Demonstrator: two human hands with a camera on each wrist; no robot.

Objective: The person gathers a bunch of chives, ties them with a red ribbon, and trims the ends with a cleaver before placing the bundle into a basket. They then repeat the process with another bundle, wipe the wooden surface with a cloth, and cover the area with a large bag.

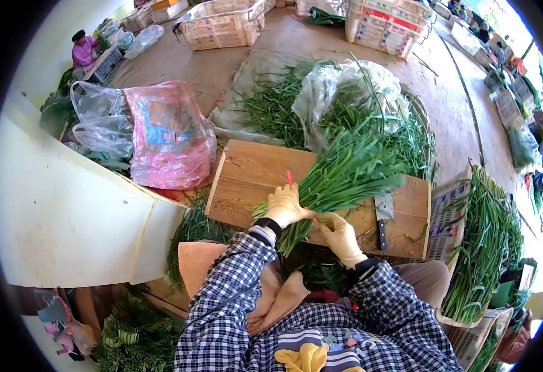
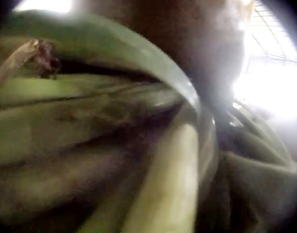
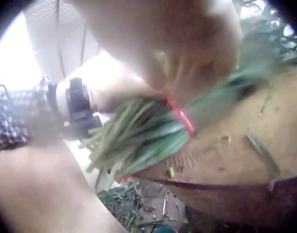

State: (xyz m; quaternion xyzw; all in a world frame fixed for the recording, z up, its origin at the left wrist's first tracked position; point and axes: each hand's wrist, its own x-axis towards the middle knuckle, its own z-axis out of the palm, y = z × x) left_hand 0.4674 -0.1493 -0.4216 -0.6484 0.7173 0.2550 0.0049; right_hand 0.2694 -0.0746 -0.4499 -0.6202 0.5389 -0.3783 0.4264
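Dull brown floor (image 1: 457, 118) spread behind slatted plastic crates (image 1: 222, 30) at the far side. Nearer lay a grained wooden board (image 1: 247, 167), a crumpled pink bag (image 1: 169, 133) to its left. Across the board fanned the bunch (image 1: 352, 167), long thin leaves pointing far right, pale stems near left. A knife (image 1: 382, 232), black-handled, rested to its right. Gloved, the left hand (image 1: 286, 206) gripped the bunch round its stems; the right hand (image 1: 341, 240) pinched narrowly at the glossy red tie (image 3: 183, 119), which crossed the stems just beside the left fingers.
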